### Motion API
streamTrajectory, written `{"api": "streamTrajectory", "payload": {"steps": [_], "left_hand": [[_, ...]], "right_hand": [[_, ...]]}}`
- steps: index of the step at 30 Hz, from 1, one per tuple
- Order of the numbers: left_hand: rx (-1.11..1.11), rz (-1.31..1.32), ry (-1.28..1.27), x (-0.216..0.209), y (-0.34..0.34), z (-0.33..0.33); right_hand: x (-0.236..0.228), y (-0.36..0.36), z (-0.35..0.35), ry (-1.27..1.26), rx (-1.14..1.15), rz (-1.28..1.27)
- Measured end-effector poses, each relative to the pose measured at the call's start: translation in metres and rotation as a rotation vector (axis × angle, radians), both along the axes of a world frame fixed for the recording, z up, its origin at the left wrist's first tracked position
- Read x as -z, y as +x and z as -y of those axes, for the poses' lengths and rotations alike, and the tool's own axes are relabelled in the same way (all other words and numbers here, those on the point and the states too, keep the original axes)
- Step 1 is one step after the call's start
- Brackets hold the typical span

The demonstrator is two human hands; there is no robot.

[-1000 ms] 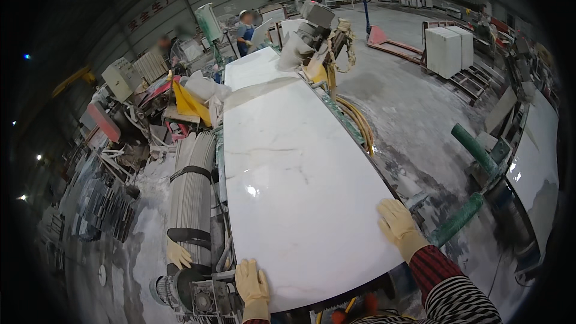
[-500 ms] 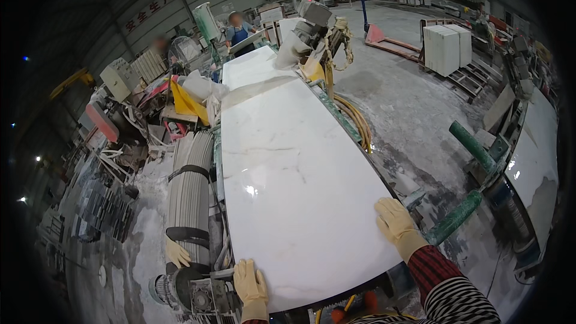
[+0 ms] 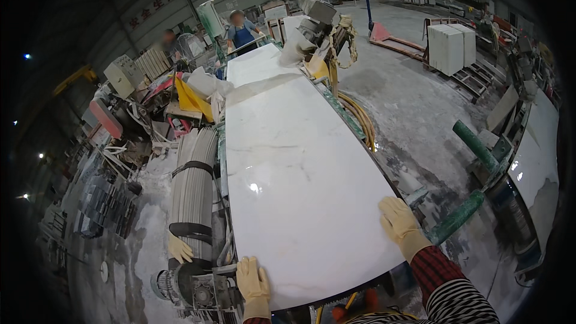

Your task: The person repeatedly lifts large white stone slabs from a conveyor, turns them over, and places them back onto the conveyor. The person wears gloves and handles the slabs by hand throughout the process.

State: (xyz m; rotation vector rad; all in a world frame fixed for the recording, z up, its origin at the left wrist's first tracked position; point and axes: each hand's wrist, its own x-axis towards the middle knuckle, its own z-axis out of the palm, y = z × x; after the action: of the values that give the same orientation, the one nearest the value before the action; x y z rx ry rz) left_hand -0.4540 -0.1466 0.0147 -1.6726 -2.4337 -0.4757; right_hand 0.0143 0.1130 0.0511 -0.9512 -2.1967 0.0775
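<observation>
A long white stone slab (image 3: pixel 294 162) with faint veins stretches away from me on a belt conveyor. My left hand (image 3: pixel 253 282), in a pale yellow rubber glove, rests on its near left corner with fingers stretched out. On the near right edge lies my right hand (image 3: pixel 401 223), gloved alike, its fingers spread over the stone. Neither hand holds anything else. Towards the far end, a wet-looking sheet (image 3: pixel 264 87) crosses the slab's surface. At the slab's far end stands a person (image 3: pixel 242 35) in a blue apron, hands near its edge.
A motor (image 3: pixel 191 288) and a spare glove (image 3: pixel 179 248) sit at lower left, beside a strapped roll of grey strips (image 3: pixel 193 195). Green rollers (image 3: pixel 459 217) jut out at right. Farther off are a red pallet truck (image 3: pixel 396 42) and stacked white blocks (image 3: pixel 451 48).
The view has shifted slightly, so most things sit a little farther right. The far person has straightened, and the panel before them looks lower. My hands keep their places on the slab.
</observation>
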Motion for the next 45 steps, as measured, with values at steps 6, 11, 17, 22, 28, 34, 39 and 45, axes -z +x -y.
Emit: {"api": "streamTrajectory", "payload": {"steps": [6, 11, 17, 22, 28, 34, 39, 45], "left_hand": [[0.004, 0.031, -0.015, -0.003, 0.003, -0.001], [0.005, -0.001, -0.002, 0.003, 0.001, 0.004], [-0.008, 0.043, -0.026, -0.007, 0.008, 0.003], [0.012, 0.013, 0.003, 0.0, 0.004, 0.008], [-0.001, 0.031, 0.003, 0.0, 0.008, 0.01], [-0.011, 0.07, 0.0, 0.006, 0.006, 0.016], [-0.016, 0.085, -0.028, -0.001, 0.01, 0.015], [-0.019, 0.069, -0.03, 0.0, 0.011, 0.017]], "right_hand": [[0.002, 0.003, 0.001, 0.042, 0.001, -0.002], [0.002, 0.002, 0.004, 0.036, 0.007, -0.013], [-0.003, 0.005, 0.008, -0.003, 0.003, 0.001], [0.0, 0.005, 0.01, 0.034, 0.014, -0.005], [0.004, 0.009, 0.012, 0.021, 0.013, 0.005], [0.005, 0.009, 0.014, 0.035, 0.029, 0.018], [0.002, 0.009, 0.017, 0.017, 0.026, 0.008], [0.001, 0.01, 0.02, 0.018, 0.028, 0.014]]}}
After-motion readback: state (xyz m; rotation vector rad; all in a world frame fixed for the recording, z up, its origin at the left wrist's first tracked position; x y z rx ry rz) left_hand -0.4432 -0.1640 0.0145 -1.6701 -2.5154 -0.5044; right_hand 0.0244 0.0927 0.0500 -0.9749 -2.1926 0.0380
